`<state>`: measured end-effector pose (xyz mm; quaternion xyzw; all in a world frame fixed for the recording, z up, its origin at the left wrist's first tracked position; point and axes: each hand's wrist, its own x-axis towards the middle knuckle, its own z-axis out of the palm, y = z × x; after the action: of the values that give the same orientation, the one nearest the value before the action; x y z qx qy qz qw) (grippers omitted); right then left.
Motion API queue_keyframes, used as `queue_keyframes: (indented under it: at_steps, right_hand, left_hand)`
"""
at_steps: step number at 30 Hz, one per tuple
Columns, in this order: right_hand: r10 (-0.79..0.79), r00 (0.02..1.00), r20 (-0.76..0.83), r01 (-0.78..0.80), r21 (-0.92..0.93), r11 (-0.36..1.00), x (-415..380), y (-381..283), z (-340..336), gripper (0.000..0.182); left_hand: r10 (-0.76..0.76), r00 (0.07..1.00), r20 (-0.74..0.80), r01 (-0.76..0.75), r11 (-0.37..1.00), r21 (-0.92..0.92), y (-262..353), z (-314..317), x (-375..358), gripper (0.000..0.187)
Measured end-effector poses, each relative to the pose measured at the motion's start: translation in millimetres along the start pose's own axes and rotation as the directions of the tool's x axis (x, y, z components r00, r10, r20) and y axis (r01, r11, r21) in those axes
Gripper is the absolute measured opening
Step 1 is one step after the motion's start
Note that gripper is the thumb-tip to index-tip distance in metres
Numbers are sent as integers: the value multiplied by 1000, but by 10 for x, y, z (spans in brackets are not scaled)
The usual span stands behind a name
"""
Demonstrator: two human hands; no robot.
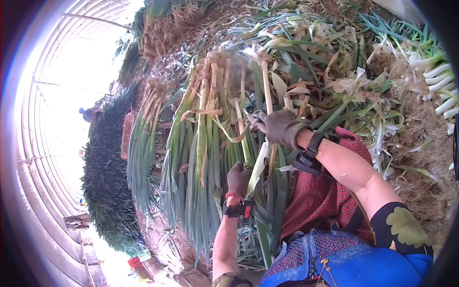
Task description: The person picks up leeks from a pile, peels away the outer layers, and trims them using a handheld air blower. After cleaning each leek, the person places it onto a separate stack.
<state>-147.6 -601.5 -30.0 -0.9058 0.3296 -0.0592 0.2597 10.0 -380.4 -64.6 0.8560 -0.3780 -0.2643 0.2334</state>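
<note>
My left hand point(239, 179), in a dark glove with a strap at the wrist, is closed round the leafy part of a long green onion point(240, 119), whose pale stem and root end point away from me. Above and to the right, my gloved right hand point(277, 125) has its fingers curled together beside that stem; what they grip is hidden. A loose pale-green leaf point(258, 170) hangs between the hands. Along the left lies a row of untrimmed green onions point(201, 129) with brown roots and dry leaves. A bare white stem point(266, 88) lies just beyond my right hand.
Stripped leaves point(330, 81) are heaped beyond my right hand. Cleaned white-stemmed onions point(440, 83) lie at the far right near a mass of roots point(418, 115). Another bundle point(146, 143) and a large dark-green pile point(110, 167) stand left, by an orange crate point(128, 134).
</note>
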Motion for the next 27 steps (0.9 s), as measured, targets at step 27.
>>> queue_keyframes:
  at_steps: [27]
  right_hand:
    - [-19, 966, 260, 54, -128, 990, -264, 65, -218, 63]
  left_hand:
    - [-37, 985, -167, 115, 867, 485, 537, 454, 1574, 37]
